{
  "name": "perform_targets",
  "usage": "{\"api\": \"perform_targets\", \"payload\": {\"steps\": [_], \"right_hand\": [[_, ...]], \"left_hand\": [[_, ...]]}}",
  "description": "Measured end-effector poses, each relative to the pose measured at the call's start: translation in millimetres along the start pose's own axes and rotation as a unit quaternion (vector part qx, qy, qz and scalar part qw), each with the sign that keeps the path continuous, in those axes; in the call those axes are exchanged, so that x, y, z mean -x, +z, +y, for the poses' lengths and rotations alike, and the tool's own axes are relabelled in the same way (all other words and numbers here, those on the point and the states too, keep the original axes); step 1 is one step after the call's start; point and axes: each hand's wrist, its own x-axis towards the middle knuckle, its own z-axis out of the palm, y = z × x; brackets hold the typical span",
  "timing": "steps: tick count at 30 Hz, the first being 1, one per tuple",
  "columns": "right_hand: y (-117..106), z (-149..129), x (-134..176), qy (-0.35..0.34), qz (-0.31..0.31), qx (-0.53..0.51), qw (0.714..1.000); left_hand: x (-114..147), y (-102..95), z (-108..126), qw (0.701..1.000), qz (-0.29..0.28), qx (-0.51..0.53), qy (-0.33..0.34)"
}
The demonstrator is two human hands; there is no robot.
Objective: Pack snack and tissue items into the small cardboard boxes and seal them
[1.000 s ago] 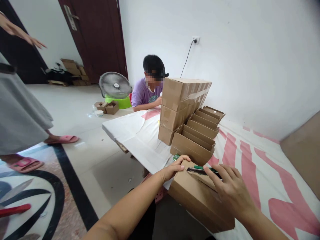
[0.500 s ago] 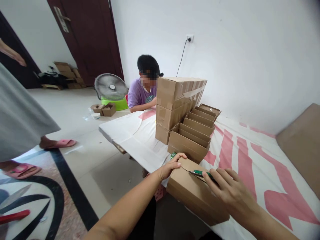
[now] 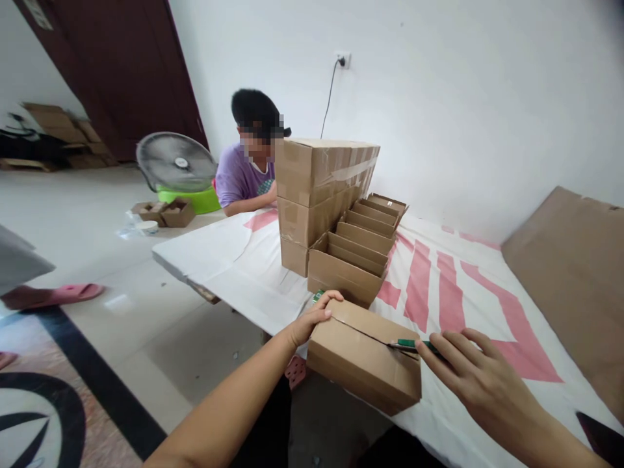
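A closed cardboard box (image 3: 361,354) sits at the table's near edge, a long seam running across its top. Gripping the far left corner of this box is my left hand (image 3: 314,318), thumb on the top and fingers over the edge. My right hand (image 3: 472,370) is closed round a green utility knife (image 3: 414,344). The knife's tip lies at the seam near the box's right end, where the flap edges stand slightly apart. Just behind the box are several open cardboard boxes (image 3: 346,276) in a row.
Taped cartons (image 3: 295,221) are stacked on the table (image 3: 219,266), beside a seated person (image 3: 244,175) in purple. A large cardboard sheet (image 3: 565,279) leans at the right. On the floor stand a fan (image 3: 178,162) and small boxes (image 3: 178,213). Another person's pink slipper (image 3: 78,294) shows at left.
The knife has moved along the seam toward the box's right end, and the seam behind it shows as a dark line. My left hand keeps its hold. The view has turned right.
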Motion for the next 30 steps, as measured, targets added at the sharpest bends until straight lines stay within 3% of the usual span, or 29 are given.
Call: {"api": "perform_targets", "payload": {"steps": [13,18,22,25,30], "right_hand": [[-2,2,16,0.017,0.002,-0.007,1.000],[5,13,53,0.100,-0.014,-0.033,0.994],[37,14,103,0.242,-0.018,-0.092,0.966],[73,-3,140,0.338,-0.026,-0.151,0.928],[124,-40,184,0.346,-0.052,-0.178,0.920]], "left_hand": [[-1,-4.9,-5,1.000,0.004,-0.007,0.006],[-2,-6.9,-7,1.000,0.002,-0.005,0.008],[-2,-8.3,-8,1.000,0.001,-0.005,0.011],[-2,-9.0,-9,1.000,0.000,-0.005,0.013],[-3,-9.6,-10,1.000,0.001,-0.005,0.015]]}}
